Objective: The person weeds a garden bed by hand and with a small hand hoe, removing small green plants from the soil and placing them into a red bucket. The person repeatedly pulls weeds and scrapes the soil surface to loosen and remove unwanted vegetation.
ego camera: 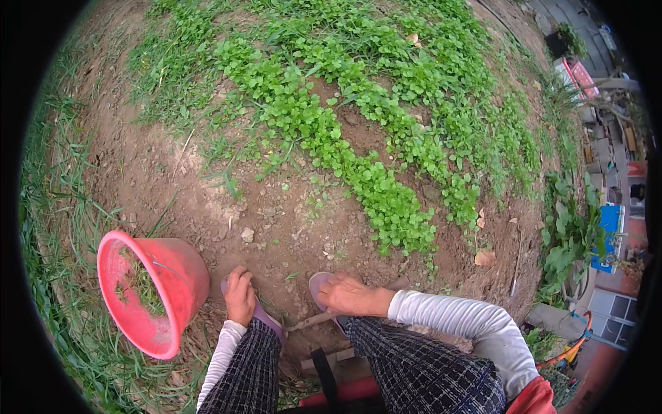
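Note:
My left hand [240, 296] is low over the left purple shoe [268, 316], its fingers curled. Over the toe of the other purple shoe [318, 284], my right hand [347, 295] hangs with bent fingers. Whether either hand pinches something is hidden. A wooden handle [312, 321] lies on the soil between my feet and passes behind the right hand. To the left of my left hand a red plastic bucket [194, 274] leans with its mouth towards me, holding pulled weeds [145, 287]. Rows of green celery-like seedlings [395, 207] grow in front of me.
Bare brown soil [207, 207] with small stones spreads between bucket and seedlings. Grass [67, 207] borders the left side. Broad-leaved plants [566, 227], a blue panel [610, 238] and an orange hose [563, 357] are at the right. A dry leaf [485, 257] lies near the rows.

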### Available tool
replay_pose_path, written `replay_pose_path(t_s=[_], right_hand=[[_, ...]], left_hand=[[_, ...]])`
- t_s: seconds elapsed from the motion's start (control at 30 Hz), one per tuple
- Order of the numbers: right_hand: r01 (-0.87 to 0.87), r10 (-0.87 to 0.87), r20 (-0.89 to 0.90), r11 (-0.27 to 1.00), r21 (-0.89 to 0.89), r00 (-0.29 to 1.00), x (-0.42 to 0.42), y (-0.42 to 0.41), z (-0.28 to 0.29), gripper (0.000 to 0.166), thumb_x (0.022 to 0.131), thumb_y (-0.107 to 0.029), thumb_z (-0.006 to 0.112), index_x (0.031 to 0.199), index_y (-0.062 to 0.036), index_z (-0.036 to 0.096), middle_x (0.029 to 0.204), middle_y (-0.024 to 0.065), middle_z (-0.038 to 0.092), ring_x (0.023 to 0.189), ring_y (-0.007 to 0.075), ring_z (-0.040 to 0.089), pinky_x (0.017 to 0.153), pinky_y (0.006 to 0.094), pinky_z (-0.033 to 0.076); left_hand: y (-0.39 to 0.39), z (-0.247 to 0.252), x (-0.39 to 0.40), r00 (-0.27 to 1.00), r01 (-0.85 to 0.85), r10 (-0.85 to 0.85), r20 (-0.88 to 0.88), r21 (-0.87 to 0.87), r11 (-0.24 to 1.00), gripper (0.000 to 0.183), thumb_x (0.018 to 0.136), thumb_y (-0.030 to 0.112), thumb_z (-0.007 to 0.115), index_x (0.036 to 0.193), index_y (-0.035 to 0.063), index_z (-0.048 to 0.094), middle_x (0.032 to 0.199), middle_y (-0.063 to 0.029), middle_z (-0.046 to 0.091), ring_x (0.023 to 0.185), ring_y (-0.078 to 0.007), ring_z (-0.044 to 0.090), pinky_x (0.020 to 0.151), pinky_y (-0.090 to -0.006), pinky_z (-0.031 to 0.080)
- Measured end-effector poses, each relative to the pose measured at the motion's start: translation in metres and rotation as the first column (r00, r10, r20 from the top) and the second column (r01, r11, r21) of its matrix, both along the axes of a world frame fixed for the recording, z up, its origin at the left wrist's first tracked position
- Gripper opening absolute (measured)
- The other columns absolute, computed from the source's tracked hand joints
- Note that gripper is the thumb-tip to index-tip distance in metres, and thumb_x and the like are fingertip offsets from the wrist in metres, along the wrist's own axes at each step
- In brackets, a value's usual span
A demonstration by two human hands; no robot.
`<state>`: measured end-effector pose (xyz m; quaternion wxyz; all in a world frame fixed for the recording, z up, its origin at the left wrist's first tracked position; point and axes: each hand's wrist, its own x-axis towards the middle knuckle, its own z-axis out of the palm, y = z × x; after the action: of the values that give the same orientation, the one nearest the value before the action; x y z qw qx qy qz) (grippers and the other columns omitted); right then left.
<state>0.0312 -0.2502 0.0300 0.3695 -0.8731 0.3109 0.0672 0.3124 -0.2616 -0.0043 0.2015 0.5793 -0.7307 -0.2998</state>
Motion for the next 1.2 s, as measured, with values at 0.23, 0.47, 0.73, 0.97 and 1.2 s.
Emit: replay_pose_path(t_s=[0.23,0.47,0.73,0.97,1.2], right_hand=[[0.107,-0.101,-0.038,0.967,0.230,0.994,-0.015,0.017,0.028,0.024,0.076,-0.016,0.061,0.094,-0.0005,0.055,0.090,0.0198,0.055,0.067,0.0345,0.061,0.055,0.0422,0.048],[0.575,-0.632,0.158,0.764,0.294,0.759,-0.100,-0.016,0.077,0.030,0.083,-0.023,0.059,0.104,-0.0026,0.055,0.086,0.0138,0.057,0.072,0.0306,0.060,0.064,0.0395,0.048],[0.939,-0.943,0.119,0.325,0.117,0.311,-0.161,-0.061,0.045,0.029,0.088,-0.030,0.055,0.098,-0.0020,0.055,0.066,0.0105,0.054,0.061,0.0211,0.056,0.059,0.0353,0.045],[0.913,-0.937,-0.052,0.323,0.249,0.346,-0.184,-0.119,0.007,0.028,0.092,-0.030,0.046,0.090,-0.0031,0.053,0.060,0.0055,0.051,0.047,0.0143,0.049,0.047,0.0319,0.041],[0.754,-0.986,-0.123,0.006,0.657,0.115,-0.208,-0.106,0.006,0.028,0.092,-0.032,0.047,0.084,-0.0053,0.052,0.062,-0.0009,0.046,0.045,0.0079,0.040,0.041,0.0241,0.031]], left_hand=[[0.000,0.000,-0.004,1.000,0.006,-0.005,0.026,-0.054,0.999,0.021,0.074,-0.006,0.048,0.093,0.0013,0.055,0.107,-0.0151,0.053,0.100,-0.0324,0.052,0.085,-0.0342,0.041],[0.003,0.000,-0.003,0.998,-0.059,0.059,-0.017,0.028,0.998,0.024,0.074,-0.005,0.049,0.096,0.0017,0.056,0.108,-0.0167,0.053,0.101,-0.0339,0.052,0.087,-0.0362,0.041],[0.000,0.000,-0.006,1.000,-0.017,0.018,0.025,-0.043,0.999,0.021,0.076,-0.008,0.049,0.094,0.0001,0.055,0.104,-0.0155,0.053,0.098,-0.0318,0.053,0.086,-0.0334,0.042],[0.000,-0.001,-0.007,0.998,-0.003,0.006,0.064,-0.052,0.999,0.021,0.077,-0.008,0.048,0.094,0.0001,0.055,0.104,-0.0158,0.053,0.098,-0.0318,0.054,0.085,-0.0332,0.043],[0.000,-0.001,-0.006,0.995,0.004,0.001,0.102,-0.053,0.999,0.021,0.077,-0.007,0.047,0.094,0.0001,0.055,0.104,-0.0159,0.053,0.097,-0.0314,0.054,0.084,-0.0325,0.043]])
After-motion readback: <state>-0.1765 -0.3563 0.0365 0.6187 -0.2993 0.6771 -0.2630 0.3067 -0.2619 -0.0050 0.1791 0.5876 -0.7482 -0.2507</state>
